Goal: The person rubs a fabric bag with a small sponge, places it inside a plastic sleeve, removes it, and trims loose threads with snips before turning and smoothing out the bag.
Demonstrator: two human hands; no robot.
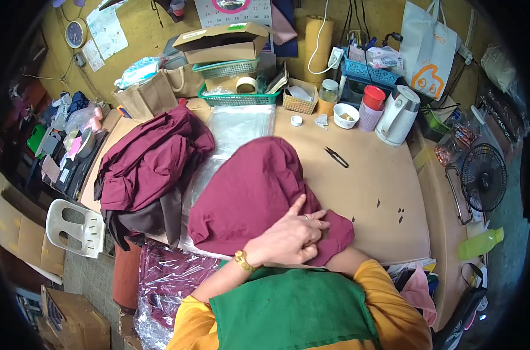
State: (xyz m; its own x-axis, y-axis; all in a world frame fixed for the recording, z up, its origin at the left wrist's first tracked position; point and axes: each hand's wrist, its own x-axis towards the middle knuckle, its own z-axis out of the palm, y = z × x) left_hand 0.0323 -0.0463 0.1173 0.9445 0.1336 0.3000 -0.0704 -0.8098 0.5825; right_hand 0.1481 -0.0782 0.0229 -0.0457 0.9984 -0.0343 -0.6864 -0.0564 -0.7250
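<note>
A maroon cloth garment (241,192) lies bunched up on the table in front of me. My left hand (294,233), below a gold wristwatch, rests on its right part. The index finger points outward along the cloth, while the other fingers bend over a fold and hold it. My right forearm reaches in from the right and goes behind or under the same cloth, so my right hand is hidden. To the left lies a heap of maroon garments (154,157) with dark lining. Clear plastic bags (241,122) lie partly under the garment.
Black thread snips (337,157) lie on the tabletop (381,181), right of the cloth. Along the back stand green baskets (236,98), a white bowl (346,116), a purple cup (370,115) and an electric kettle (398,115). A black fan (483,177) is at the right.
</note>
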